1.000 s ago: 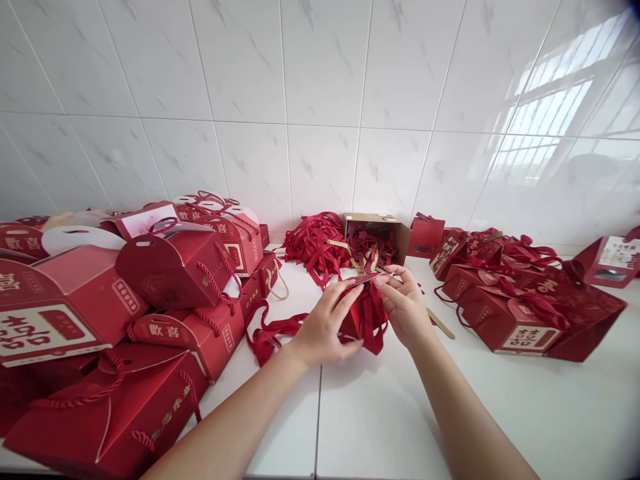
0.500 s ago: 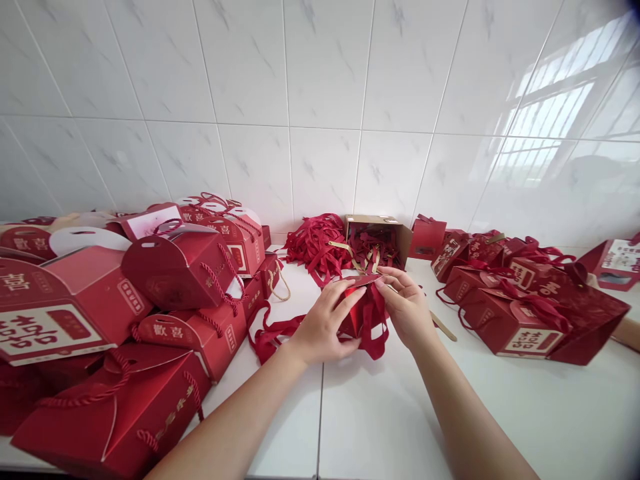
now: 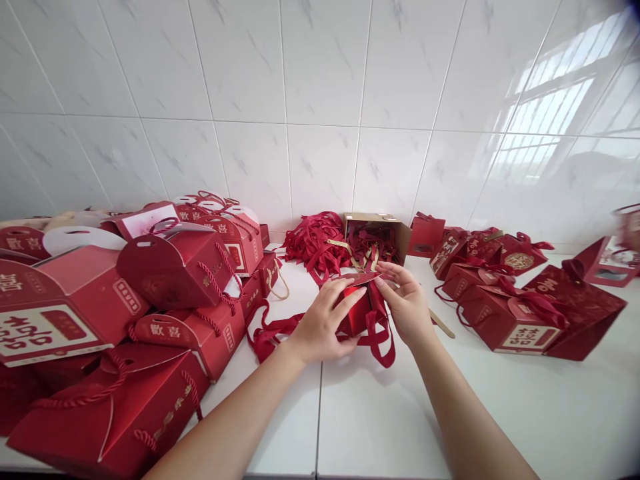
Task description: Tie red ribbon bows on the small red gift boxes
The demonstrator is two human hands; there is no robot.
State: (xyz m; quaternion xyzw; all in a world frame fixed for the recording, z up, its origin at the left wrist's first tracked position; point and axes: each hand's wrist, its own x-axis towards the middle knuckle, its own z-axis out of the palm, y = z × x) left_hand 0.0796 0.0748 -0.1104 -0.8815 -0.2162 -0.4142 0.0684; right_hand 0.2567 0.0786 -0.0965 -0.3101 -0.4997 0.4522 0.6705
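A small red gift box [image 3: 356, 312] stands on the white table in front of me. My left hand [image 3: 327, 317] wraps its left side, fingers up on the top flap and thumb low at the front. At the top right corner my right hand [image 3: 400, 300] is closed in a pinch on a red ribbon [image 3: 384, 347], beside the flap edge; the fingertips partly hide the exact hold. The ribbon hangs in a loop down the box's right front. More red ribbon [image 3: 273, 330] lies on the table left of the box.
Red boxes with rope handles [image 3: 175, 267] are piled high at left. Behind the work lie heaped ribbons [image 3: 317, 243] and an open carton [image 3: 404, 240] of ribbon pieces. Ribboned boxes [image 3: 515, 320] stand at right. A blurred box [image 3: 629, 227] shows at the right edge, apparently by another person's hand.
The ribbon loop hangs a little further right and lower. My hands have barely moved. One box is gone from the right group, and a blurred box now appears at the right edge.
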